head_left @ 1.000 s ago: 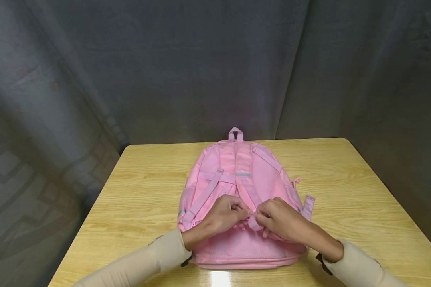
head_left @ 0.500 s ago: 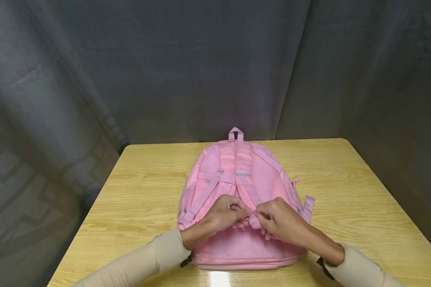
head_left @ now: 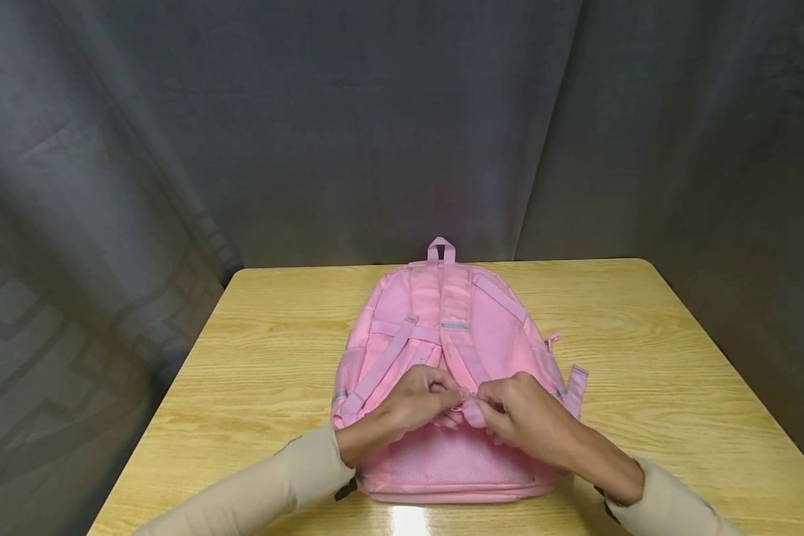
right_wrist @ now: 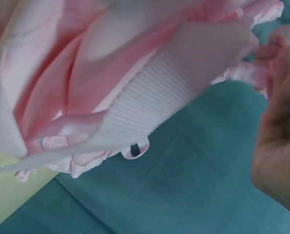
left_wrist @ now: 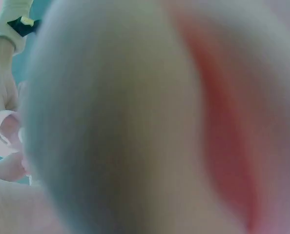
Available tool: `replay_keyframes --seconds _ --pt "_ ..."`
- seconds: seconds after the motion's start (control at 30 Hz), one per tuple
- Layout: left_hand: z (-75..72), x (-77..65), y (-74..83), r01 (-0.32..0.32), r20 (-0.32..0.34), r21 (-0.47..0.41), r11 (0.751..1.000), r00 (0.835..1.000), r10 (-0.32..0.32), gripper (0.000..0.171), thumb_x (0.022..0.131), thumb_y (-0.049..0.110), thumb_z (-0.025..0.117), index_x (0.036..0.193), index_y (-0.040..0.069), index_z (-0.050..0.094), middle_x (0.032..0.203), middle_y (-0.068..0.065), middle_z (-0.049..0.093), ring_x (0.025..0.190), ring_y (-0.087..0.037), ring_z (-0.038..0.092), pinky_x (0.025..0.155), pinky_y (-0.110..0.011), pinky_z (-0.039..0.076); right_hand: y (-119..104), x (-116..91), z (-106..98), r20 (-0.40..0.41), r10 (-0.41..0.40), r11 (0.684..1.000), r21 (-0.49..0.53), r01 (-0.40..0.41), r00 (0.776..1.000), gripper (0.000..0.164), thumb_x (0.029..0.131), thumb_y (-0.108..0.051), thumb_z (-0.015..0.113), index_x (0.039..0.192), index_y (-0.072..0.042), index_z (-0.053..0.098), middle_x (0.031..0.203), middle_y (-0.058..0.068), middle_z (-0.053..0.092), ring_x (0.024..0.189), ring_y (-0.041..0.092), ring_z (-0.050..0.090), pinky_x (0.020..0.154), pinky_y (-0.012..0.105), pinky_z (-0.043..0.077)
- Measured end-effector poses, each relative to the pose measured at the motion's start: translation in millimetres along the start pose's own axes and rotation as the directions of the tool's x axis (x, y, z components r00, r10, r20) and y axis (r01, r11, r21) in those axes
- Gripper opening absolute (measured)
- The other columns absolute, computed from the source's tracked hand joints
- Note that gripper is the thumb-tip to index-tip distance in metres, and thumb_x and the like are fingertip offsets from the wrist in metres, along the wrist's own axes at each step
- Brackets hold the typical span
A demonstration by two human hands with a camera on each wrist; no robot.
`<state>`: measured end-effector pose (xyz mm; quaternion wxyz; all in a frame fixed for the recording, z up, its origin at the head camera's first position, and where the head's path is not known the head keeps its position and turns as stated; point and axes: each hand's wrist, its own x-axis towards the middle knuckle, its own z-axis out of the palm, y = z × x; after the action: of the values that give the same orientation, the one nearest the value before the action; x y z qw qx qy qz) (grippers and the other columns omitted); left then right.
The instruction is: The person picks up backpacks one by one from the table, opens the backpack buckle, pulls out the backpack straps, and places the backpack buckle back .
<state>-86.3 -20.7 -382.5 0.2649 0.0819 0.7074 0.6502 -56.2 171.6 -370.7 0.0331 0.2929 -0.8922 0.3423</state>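
A pink backpack (head_left: 442,465) lies on the table with its shoulder straps facing up. Over its lower part, my left hand (head_left: 418,402) pinches the end of a pink webbing strap (head_left: 473,415) between thumb and forefinger. From the other side my right hand (head_left: 529,413) pinches the same strap, its fingertips close to the left ones. The exact grip points are partly hidden by the fingers. Blurred, close shapes fill most of the left wrist view. Pink fabric and ribbed webbing (right_wrist: 155,90) fill the upper part of the right wrist view.
The wooden table (head_left: 268,350) extends on both sides of the backpack. Grey curtains (head_left: 348,134) hang behind it. A second loose strap (head_left: 391,365) crosses the bag's left side, and another strap end (head_left: 576,387) sticks out at the right.
Both hands stay at nearly the same spot on the strap. The right fingers have shifted slightly, and the strap's loop between the hands hangs a little differently. The backpack has not moved.
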Motion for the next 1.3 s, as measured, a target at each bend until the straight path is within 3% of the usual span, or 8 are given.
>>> replay_keyframes --seconds 0.2,0.43,0.9,1.1,1.2,1.3 --pt "1.9 -3.8 -1.4 -0.070 -0.018 0.092 0.993 0.997 0.072 0.012 0.090 0.008 0.070 0.085 -0.003 0.069 0.072 -0.009 0.070 0.060 -0.015 0.065 0.061 -0.037 0.063 -0.4 0.7 -3.9 0.089 0.082 0.997 -0.008 -0.082 0.993 0.040 0.094 -0.006 0.060 0.059 -0.021 0.048 0.049 -0.021 0.049 0.043 -0.012 0.047 0.035 0.014 0.038" --pt "2.4 -3.5 -3.3 -0.080 -0.009 0.108 0.991 0.997 0.082 0.012 0.091 0.007 0.070 0.085 -0.004 0.069 0.079 -0.023 0.070 0.062 -0.016 0.066 0.062 -0.040 0.063 0.3 1.9 -6.3 0.161 0.089 0.991 0.084 -0.104 0.983 0.038 0.095 -0.001 0.058 0.061 -0.018 0.052 0.052 -0.015 0.056 0.046 -0.006 0.057 0.039 0.017 0.048" --pt "3.8 -5.0 0.1 -0.081 -0.006 0.086 0.993 0.997 0.082 0.011 0.092 0.004 0.068 0.088 -0.005 0.069 0.072 -0.008 0.069 0.060 -0.014 0.064 0.063 -0.041 0.064 3.2 0.0 -0.1 0.071 0.017 0.983 0.182 -0.030 0.997 0.036 0.085 0.007 0.059 0.060 -0.019 0.053 0.052 -0.013 0.060 0.044 -0.005 0.056 0.036 0.015 0.047" --pt "4.2 -3.9 -1.4 -0.054 -0.019 0.082 0.995 0.998 0.055 0.011 0.092 0.004 0.068 0.087 -0.005 0.071 0.069 -0.008 0.069 0.057 -0.013 0.063 0.059 -0.034 0.063 4.4 -0.2 2.3 -0.007 -0.102 0.994 0.026 0.102 0.995 0.038 0.079 0.007 0.060 0.060 -0.022 0.045 0.049 -0.021 0.047 0.045 -0.016 0.043 0.034 0.006 0.034" --pt "4.7 -3.1 -2.5 -0.036 -0.027 0.071 0.997 0.999 0.038 0.011 0.092 0.004 0.067 0.086 -0.004 0.071 0.067 -0.006 0.068 0.056 -0.012 0.063 0.057 -0.031 0.062 4.4 0.8 3.7 -0.055 -0.181 0.979 -0.106 0.175 0.982 0.039 0.076 0.006 0.063 0.060 -0.023 0.042 0.052 -0.023 0.035 0.048 -0.018 0.030 0.035 0.004 0.024" --pt "4.9 -3.0 -3.0 -0.032 -0.032 0.067 0.997 0.999 0.034 0.011 0.092 0.004 0.067 0.087 -0.004 0.071 0.067 -0.005 0.067 0.055 -0.012 0.063 0.056 -0.029 0.062 3.7 1.1 3.7 -0.075 -0.197 0.967 -0.176 0.181 0.978 0.038 0.075 0.004 0.064 0.060 -0.024 0.042 0.054 -0.023 0.029 0.050 -0.016 0.022 0.037 0.005 0.021"
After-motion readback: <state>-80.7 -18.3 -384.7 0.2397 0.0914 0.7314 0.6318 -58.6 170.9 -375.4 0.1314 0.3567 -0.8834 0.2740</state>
